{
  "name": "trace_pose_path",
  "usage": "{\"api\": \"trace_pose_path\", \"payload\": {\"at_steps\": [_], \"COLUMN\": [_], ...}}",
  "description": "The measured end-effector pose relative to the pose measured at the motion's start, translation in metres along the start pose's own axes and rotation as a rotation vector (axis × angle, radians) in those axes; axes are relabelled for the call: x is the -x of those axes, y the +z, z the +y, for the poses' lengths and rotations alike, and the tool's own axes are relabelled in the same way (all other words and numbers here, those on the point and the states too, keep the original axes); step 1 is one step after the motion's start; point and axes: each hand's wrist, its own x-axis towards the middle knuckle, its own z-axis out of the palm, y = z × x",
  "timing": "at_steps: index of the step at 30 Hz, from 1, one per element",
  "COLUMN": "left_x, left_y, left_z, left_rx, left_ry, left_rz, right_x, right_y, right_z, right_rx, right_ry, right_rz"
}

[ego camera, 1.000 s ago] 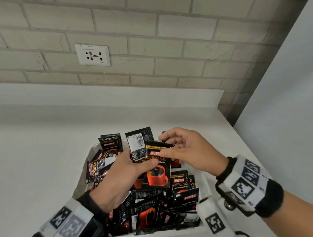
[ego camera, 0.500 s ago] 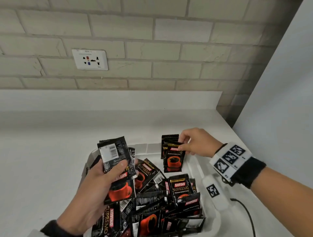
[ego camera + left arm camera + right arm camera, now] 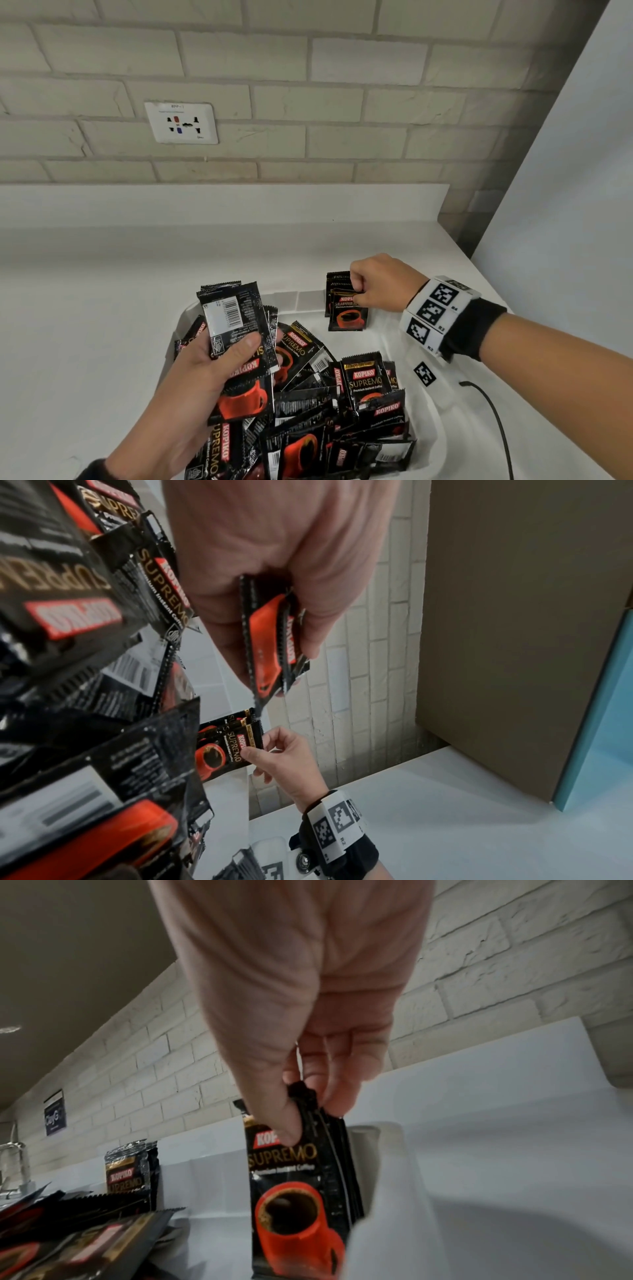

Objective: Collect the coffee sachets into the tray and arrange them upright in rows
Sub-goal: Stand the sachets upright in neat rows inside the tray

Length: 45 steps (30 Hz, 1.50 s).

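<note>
**Right hand seating a sachet in the far-right row, left hand holding the feed stack**

Right hand (image 3: 380, 284): thumb and fingertips (image 3: 291, 1131) pinch the top edge of an upright sachet (image 3: 347, 313), front face toward the camera, long axis vertical. It stands at the front of a short upright row (image 3: 342, 1164) in the tray's far-right corner; right wrist view shows more sachets packed edge-on just behind it. Bottom edge contact with the tray floor is not visible.

Left hand (image 3: 202, 387): thumb clamped across a fanned stack of sachets (image 3: 236, 325), held above the loose pile, barcode side up on the top one. Left wrist view shows the curled fingers gripping the sachets' lower ends.

White tray (image 3: 424, 404) sits near-centre on the counter. Loose pile (image 3: 325, 411) fills its near and left part, lying flat and crossed. A second small upright group (image 3: 131, 1167) stands at the far-left wall.

Key relation, my read: the row lies far and right of the held stack, so the right hand is nearer. Next sachet has to cross left to right and go in with its long axis vertical, face parallel to the row. Most of the sorting is not yet done
</note>
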Motion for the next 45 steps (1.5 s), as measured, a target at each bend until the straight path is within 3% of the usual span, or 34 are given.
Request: {"api": "trace_pose_path", "payload": {"at_steps": [6,16,18,20,25,31,35,39,42,44,45], "left_x": [-0.001,-0.004,-0.007,-0.009,-0.013,-0.007,-0.003,-0.003,-0.003,-0.003,-0.002], "left_y": [0.0,0.005,0.008,0.014,0.037,0.047,0.043,0.04,0.038,0.038,0.039], "left_z": [-0.002,-0.005,-0.004,-0.003,-0.004,-0.006,-0.01,-0.012,-0.01,-0.008,-0.007], "left_rx": [-0.025,-0.075,-0.096,-0.132,-0.185,-0.14,0.029,0.141,0.225,0.284,0.297], "left_ry": [-0.002,-0.061,-0.058,-0.041,0.028,0.006,-0.106,-0.227,-0.268,-0.297,-0.306], "left_rz": [0.002,0.019,0.014,0.001,-0.062,-0.156,-0.201,-0.169,-0.124,-0.105,-0.095], "right_x": [0.003,0.012,0.018,0.025,0.04,0.044,0.047,0.05,0.06,0.072,0.078], "right_y": [0.002,-0.006,-0.013,-0.021,-0.032,-0.025,-0.025,-0.027,-0.034,-0.036,-0.035], "right_z": [0.001,-0.001,-0.006,-0.015,-0.046,-0.047,-0.042,-0.04,-0.042,-0.047,-0.051], "right_rx": [0.118,0.082,-0.019,-0.262,-0.733,-0.927,-1.031,-0.951,-0.894,-0.743,-0.604], "right_ry": [-0.028,0.012,0.014,-0.016,-0.115,-0.023,0.015,0.017,-0.025,-0.225,-0.37], "right_rz": [0.007,0.07,0.094,0.091,-0.081,-0.123,-0.079,0.062,0.343,0.583,0.626]}}
